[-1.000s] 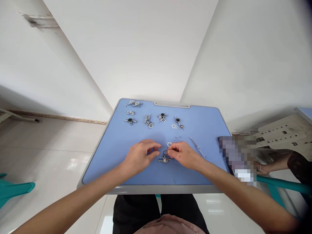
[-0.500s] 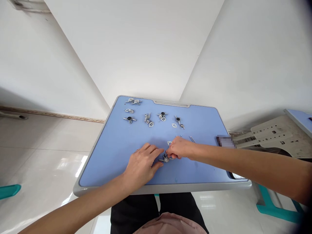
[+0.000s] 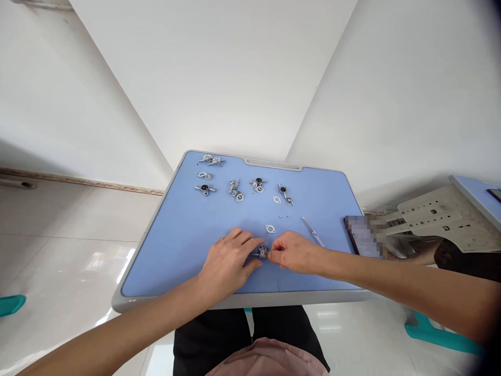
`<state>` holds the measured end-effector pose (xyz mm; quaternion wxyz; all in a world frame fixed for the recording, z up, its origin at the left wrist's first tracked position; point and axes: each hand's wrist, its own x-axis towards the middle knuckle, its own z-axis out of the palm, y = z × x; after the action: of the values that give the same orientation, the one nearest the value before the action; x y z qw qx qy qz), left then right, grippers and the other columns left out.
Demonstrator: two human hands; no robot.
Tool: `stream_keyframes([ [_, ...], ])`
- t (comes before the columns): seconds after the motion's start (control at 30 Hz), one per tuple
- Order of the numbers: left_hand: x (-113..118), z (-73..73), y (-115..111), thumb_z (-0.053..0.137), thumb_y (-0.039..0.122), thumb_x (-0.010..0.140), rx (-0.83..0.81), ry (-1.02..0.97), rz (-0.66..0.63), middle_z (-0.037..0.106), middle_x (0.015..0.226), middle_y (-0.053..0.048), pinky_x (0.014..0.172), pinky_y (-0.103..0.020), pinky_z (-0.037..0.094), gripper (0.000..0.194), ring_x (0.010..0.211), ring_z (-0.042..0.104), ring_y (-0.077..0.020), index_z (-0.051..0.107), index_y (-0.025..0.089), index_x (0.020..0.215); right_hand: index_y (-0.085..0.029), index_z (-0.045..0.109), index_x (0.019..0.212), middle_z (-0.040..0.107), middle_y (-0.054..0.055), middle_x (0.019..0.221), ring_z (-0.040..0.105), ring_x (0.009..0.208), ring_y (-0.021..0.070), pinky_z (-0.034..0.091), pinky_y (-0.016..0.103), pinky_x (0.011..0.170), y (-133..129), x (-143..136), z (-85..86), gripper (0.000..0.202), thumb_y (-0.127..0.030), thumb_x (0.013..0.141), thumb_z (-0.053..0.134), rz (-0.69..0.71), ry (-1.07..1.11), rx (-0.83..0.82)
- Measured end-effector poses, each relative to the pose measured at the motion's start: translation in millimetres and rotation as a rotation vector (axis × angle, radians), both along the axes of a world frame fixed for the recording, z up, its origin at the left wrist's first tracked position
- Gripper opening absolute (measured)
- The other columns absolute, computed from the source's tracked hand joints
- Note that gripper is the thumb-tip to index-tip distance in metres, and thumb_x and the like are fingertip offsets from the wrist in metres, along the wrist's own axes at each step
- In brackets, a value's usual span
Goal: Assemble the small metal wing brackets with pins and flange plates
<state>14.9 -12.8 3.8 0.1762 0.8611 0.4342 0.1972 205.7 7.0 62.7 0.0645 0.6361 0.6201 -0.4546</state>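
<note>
Near the front of the blue table [image 3: 188, 230], a small metal valve-like part [image 3: 262, 252] lies between my two hands. My left hand [image 3: 230, 256] rests on the tabletop, its thumb and index finger on the left side of the part, closed around it. From the right, my right hand [image 3: 291, 251] has its fingers pinched at the part's right edge. A flat metal plate with a hole [image 3: 270, 228] lies just behind. Two tiny screws [image 3: 281, 216] sit farther back. A slim screwdriver [image 3: 312, 232] lies right of them.
Along the back are several metal assemblies, some with black round centres [image 3: 204, 188], and another flat plate [image 3: 277, 199]. A phone [image 3: 362, 236] lies at the right edge. Beyond it stand a beige perforated chair [image 3: 434, 219] and another table.
My right hand has shifted slightly down and right, uncovering the flat plate, screws and more of the screwdriver. My left hand stays at the part. The whole view has shifted slightly.
</note>
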Motion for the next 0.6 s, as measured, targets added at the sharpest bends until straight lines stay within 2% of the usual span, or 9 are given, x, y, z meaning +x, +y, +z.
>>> stream_keyframes([
  [0.1, -1, 0.5, 3, 0.069, 0.022, 0.083, -0.018, -0.051, -0.014, 0.068, 0.103, -0.004, 0.071, -0.033, 0.051, 0.03, 0.095, 0.057, -0.0225, 0.065, 0.021, 0.112, -0.021, 0.063, 0.06, 0.058, -0.004, 0.052, 0.044, 0.041, 0.0085, 0.028, 0.022, 0.042, -6, 7, 1.2, 0.018, -0.025, 0.078, 0.059, 0.013, 0.045, 0.15],
  [0.23, -1, -1.4, 5, 0.063, 0.02, 0.088, 0.012, -0.123, -0.03, 0.068, 0.1, -0.005, 0.073, -0.033, 0.05, 0.019, 0.092, 0.056, -0.0209, 0.067, 0.022, 0.106, -0.024, 0.068, 0.081, 0.056, -0.007, 0.054, 0.046, 0.044, 0.0086, 0.028, 0.022, 0.047, -13, 11, -3.4, 0.01, -0.023, 0.082, 0.058, 0.009, 0.05, 0.34],
  [0.4, 2, -4.3, 3, 0.057, 0.022, 0.093, 0.027, -0.164, -0.043, 0.068, 0.095, -0.004, 0.072, -0.032, 0.048, 0.011, 0.089, 0.055, -0.0196, 0.068, 0.022, 0.096, -0.028, 0.071, 0.097, 0.061, -0.006, 0.059, 0.051, 0.053, 0.0116, 0.03, 0.025, 0.053, -22, 8, -21.2, 0.017, -0.023, 0.086, 0.058, 0.041, -0.005, 0.397],
  [0.6, 2, -7.3, 0, 0.053, 0.016, 0.094, 0.044, -0.22, -0.076, 0.068, 0.094, -0.003, 0.072, -0.03, 0.046, 0.019, 0.087, 0.055, -0.0178, 0.069, 0.023, 0.086, -0.03, 0.072, 0.099, 0.066, -0.006, 0.064, 0.054, 0.056, 0.012, 0.032, 0.026, 0.057, -33, 9, -36.4, 0.02, -0.026, 0.089, 0.056, 0.031, 0.072, 0.504],
])
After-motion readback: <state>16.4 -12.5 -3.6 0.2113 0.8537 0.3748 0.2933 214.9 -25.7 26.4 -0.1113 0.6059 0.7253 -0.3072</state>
